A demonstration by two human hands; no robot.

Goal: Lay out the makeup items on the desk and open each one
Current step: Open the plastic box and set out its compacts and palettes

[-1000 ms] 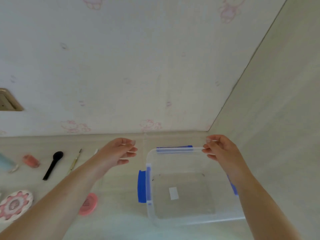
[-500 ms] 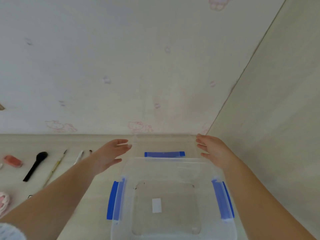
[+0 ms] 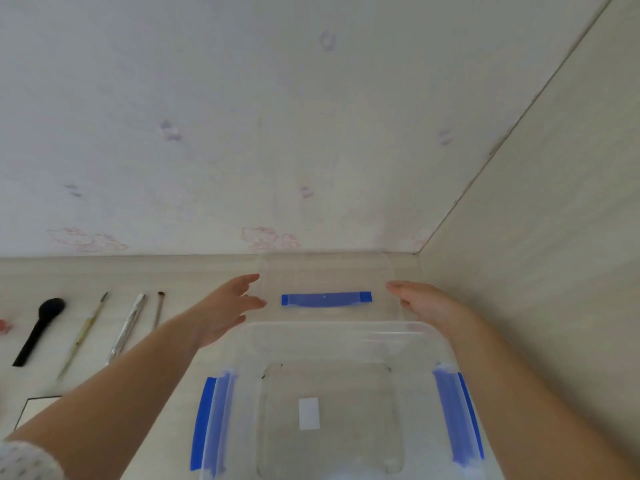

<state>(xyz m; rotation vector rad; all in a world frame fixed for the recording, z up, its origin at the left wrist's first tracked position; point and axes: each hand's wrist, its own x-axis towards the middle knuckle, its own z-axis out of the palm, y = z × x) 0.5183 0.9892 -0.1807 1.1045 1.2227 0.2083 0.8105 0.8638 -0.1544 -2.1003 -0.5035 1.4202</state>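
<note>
A clear, empty storage box (image 3: pixel 346 330) with blue side latches (image 3: pixel 204 420) stands on the desk in front of me. Its transparent lid (image 3: pixel 325 271) is behind it, near the wall, and the box's blue rear latch (image 3: pixel 325 298) shows through it. My left hand (image 3: pixel 221 310) holds the lid's left edge between thumb and fingers. My right hand (image 3: pixel 426 306) holds the right edge the same way. Laid out to the left are a black brush (image 3: pixel 38 330), a thin yellowish brush (image 3: pixel 83 336), a silver stick (image 3: pixel 126 329) and a small brush (image 3: pixel 159 306).
The wall runs along the back of the desk and a side panel (image 3: pixel 536 271) closes in the right. A pink item (image 3: pixel 3 325) is cut off at the left edge. A flat pale rectangle (image 3: pixel 38 410) lies near my left forearm.
My view has shifted down and right, so the box sits nearer and centred. Both hands have carried the lid away from the box's far rim toward the wall.
</note>
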